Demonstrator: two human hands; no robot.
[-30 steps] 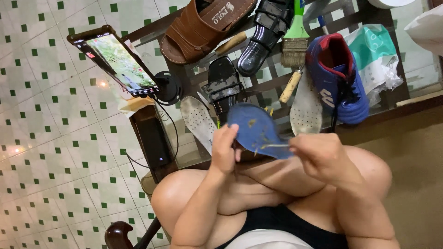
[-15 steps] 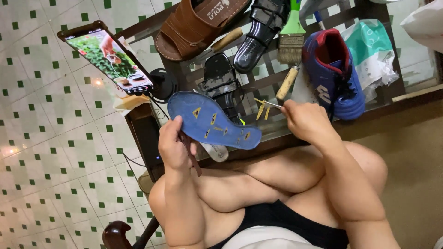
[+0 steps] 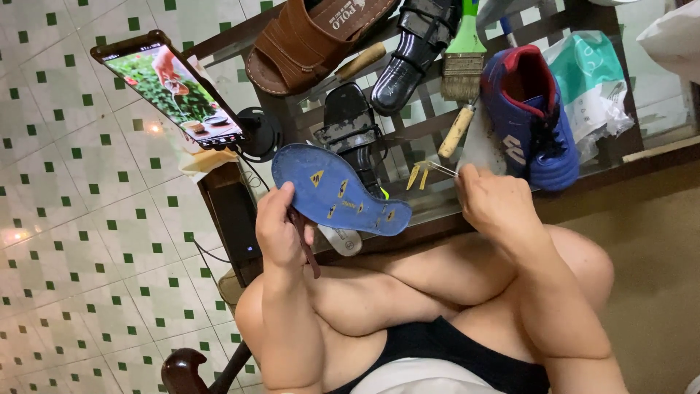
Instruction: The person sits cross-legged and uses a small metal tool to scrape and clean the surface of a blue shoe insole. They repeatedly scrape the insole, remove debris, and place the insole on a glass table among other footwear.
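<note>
Blue insole (image 3: 339,191) at frame centre, pinched at its heel end by left hand (image 3: 281,232); thin metal tool (image 3: 442,168) nipped in right hand (image 3: 497,202). Risk judged: loose heel grip, insole likely slipping onto glass table (image 3: 656,109)

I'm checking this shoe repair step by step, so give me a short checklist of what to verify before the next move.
1. Left hand grips the blue flat insole: ok.
2. Insole's marked face turned up in view: ok.
3. Right hand pinches the thin metal tool: ok.
4. Tool tip clear of the insole: ok.
5. Blue and red sports shoe within reach on the glass table: ok.
6. Glue on the insole: cannot tell.
</note>
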